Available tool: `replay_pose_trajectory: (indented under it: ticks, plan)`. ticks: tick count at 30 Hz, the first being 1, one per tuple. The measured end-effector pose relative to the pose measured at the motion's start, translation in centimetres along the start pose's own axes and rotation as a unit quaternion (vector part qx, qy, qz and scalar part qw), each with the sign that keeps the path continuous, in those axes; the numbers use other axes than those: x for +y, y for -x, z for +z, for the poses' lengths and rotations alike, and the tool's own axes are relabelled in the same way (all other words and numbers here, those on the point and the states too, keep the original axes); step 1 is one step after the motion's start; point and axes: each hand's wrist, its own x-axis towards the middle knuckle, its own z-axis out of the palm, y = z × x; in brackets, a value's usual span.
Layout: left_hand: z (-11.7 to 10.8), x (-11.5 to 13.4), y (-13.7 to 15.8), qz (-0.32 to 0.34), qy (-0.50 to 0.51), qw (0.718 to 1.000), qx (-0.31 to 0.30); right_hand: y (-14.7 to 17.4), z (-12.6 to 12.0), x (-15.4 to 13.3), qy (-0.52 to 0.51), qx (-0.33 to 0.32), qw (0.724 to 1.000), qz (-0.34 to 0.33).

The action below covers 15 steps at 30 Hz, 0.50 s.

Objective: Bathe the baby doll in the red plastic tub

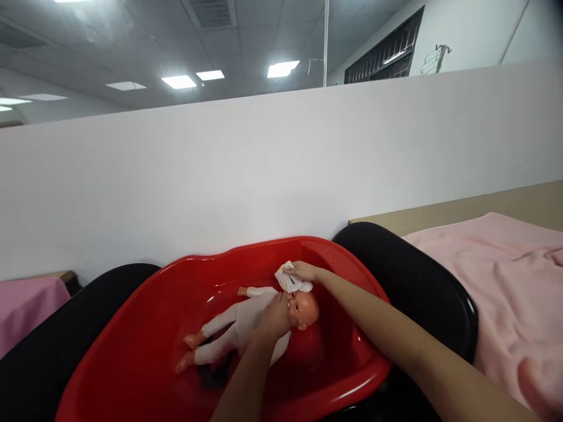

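A baby doll (240, 328) in a white suit lies on its back inside a red plastic tub (145, 328), head to the right. My left hand (275, 319) rests on the doll's chest and neck, holding it. My right hand (303, 271) grips a small white cloth (290, 283) just above the doll's head (305, 309), close to or touching it.
The red tub sits in a black stand (417, 275). A pink towel (510, 275) covers the table on the right, and another pink cloth (26, 308) lies at the left. A white partition wall (264, 176) stands directly behind the tub.
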Motion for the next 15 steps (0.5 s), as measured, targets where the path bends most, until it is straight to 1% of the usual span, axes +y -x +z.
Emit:
replay_pose_trajectory:
  ticks: [3,4,6,9,11,13,15]
  plan:
    - [1.1,-1.4,-0.9,0.049,-0.027,0.998,0.031,0.0,-0.3,1.5,0.094,-0.085,0.992,-0.006]
    - [1.3,-1.9,-1.1,0.062,-0.029,0.997,0.043,-0.6,-0.4,1.8,0.12,-0.109,0.987,-0.004]
    - [1.8,-2.6,-1.3,0.076,-0.011,0.996,0.051,-2.5,-0.4,2.3,0.14,-0.137,0.981,0.005]
    - [2.2,-3.2,-1.6,0.071,0.03,0.996,0.041,-5.4,-0.3,3.2,0.151,-0.159,0.976,0.008]
    - [2.2,-3.3,-1.7,0.065,0.041,0.996,0.033,-6.6,0.0,4.0,0.156,-0.174,0.972,0.009]
    - [2.1,-3.1,-1.5,0.06,0.049,0.997,0.028,-7.2,0.2,5.1,0.16,-0.216,0.963,0.012]
    - [2.0,-2.8,-1.2,0.033,0.05,0.998,0.027,-7.3,0.4,6.3,0.174,-0.277,0.945,0.016]
